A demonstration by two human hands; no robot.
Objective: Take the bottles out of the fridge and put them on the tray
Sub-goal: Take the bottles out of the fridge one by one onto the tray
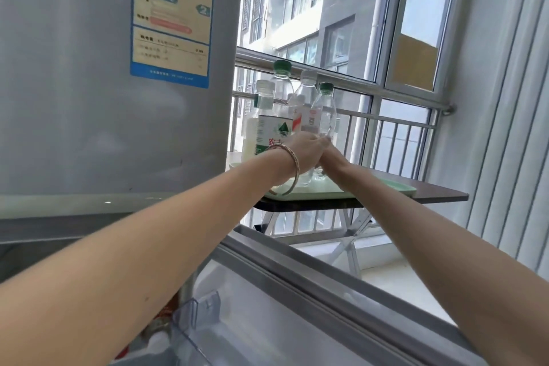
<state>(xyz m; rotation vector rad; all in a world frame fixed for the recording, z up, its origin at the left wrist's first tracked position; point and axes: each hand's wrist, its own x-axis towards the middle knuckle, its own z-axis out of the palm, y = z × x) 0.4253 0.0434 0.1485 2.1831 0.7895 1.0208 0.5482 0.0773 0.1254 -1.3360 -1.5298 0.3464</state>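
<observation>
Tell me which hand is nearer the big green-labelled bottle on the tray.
Left. The left hand sits right in front of the green-labelled bottle, at its lower edge. The right hand is further right, by the small green-capped bottle.

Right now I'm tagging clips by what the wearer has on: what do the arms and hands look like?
Both forearms are bare, with no sleeves in view and no gloves. The left wrist carries a thin gold-toned bangle, a plain round ring hanging loosely. The left hand and right hand show no rings or watch that I can make out.
</observation>
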